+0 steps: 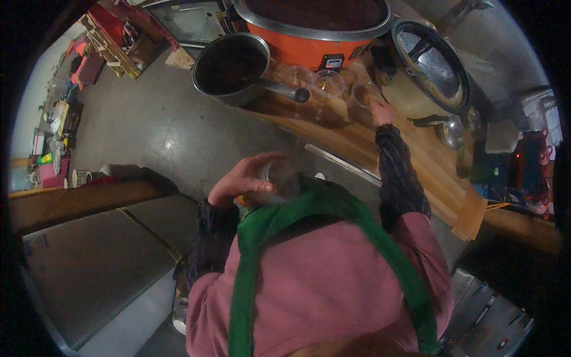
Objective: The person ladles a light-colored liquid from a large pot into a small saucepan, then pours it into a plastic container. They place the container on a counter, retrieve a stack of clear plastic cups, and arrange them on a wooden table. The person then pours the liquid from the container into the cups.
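Observation:
My left hand (243, 178) is close to my body, its fingers curled around a transparent container (281, 178). Motion blur hides the container's details; it may be a stack of plastic cups. My right hand (382, 112) reaches over the wooden counter (421, 154), with its fingers at the side of a transparent plastic cup (362, 94). Whether the fingers grip that cup or only touch it is not plain. Just left of it stands another transparent cup (329, 84) with something yellowish in it. A third cup (298, 76) is fainter, near the saucepan handle.
A metal saucepan (229, 96) sits at the counter's left end, its handle (285, 91) pointing towards the cups. Behind them stands a large orange cooker (285, 47) with a dark interior. At right is a beige rice cooker (410, 93) with its lid raised. A dark chest-like box (98, 259) stands lower left.

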Tool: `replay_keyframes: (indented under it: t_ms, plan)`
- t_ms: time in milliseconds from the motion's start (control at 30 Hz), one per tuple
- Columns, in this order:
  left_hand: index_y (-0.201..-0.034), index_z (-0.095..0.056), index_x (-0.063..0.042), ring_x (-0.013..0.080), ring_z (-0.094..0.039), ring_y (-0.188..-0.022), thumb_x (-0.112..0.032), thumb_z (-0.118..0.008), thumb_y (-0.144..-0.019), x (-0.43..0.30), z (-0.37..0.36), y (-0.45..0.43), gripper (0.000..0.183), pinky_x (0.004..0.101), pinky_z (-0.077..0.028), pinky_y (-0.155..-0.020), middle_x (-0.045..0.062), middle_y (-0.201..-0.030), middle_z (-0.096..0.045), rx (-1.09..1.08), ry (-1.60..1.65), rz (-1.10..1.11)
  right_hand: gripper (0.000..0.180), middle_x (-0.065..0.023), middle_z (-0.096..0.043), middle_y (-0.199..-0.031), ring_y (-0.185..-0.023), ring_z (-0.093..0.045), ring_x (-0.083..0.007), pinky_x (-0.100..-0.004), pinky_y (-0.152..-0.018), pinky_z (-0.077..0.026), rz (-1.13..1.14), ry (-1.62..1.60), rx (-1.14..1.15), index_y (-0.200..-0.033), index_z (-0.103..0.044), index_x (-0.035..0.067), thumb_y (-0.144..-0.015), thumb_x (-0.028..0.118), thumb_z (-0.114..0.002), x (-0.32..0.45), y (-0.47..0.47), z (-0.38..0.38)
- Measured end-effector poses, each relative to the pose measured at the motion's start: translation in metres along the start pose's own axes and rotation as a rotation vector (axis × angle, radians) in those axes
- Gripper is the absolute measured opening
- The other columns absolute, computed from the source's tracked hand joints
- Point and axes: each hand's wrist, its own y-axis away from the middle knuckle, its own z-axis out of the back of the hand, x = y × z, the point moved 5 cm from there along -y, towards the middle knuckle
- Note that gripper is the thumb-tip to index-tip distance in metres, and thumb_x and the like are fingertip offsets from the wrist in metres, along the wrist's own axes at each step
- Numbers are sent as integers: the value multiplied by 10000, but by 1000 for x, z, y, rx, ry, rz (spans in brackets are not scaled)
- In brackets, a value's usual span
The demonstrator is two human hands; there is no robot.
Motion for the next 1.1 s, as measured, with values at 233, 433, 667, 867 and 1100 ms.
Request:
replay_keyframes:
  t_ms: [233,433,667,867,1100]
  plan:
    - [-1354,-413,-9,246,-442,-1234,-466,-869,-525,7,3,7,1051,368,-314,-1049,120,-1287,-520,25,-42,-7,473,-27,-596,-747,-684,-522,-164,-303,-626,-424,-161,-259,-122,-928,-656,61,-811,515,-594,-13,-20,-20]
    - [-1349,-397,-13,224,-423,-1236,-395,-876,-552,22,8,2,1005,363,-336,-1031,104,-1297,-491,-52,14,-60,453,-44,-580,-846,-794,-527,-148,-290,-725,-429,-210,-572,70,-967,-633,65,-863,502,-576,18,39,23]
    - [-1292,-438,-6,202,-458,-1167,-297,-854,-612,24,5,-13,848,336,-372,-989,92,-1220,-520,7,-69,18,179,-86,-649,-882,-846,-603,-184,-320,-773,-475,474,-472,786,-985,-641,27,-836,124,-624,163,220,-18]
    - [-1285,-455,-3,206,-487,-1138,-243,-838,-640,13,-4,-19,788,319,-385,-971,91,-1191,-550,62,28,-40,279,-101,-671,-901,-844,-608,-150,-318,-758,-479,453,-479,929,-1028,-637,4,-816,184,-664,204,248,-2]
    - [-1304,-451,-7,227,-487,-1150,-228,-824,-658,24,-4,-18,778,359,-368,-999,113,-1243,-536,99,19,-75,152,-31,-592,-777,-713,-551,-129,-279,-629,-449,55,-960,883,-825,-619,55,-875,196,-593,126,209,27]
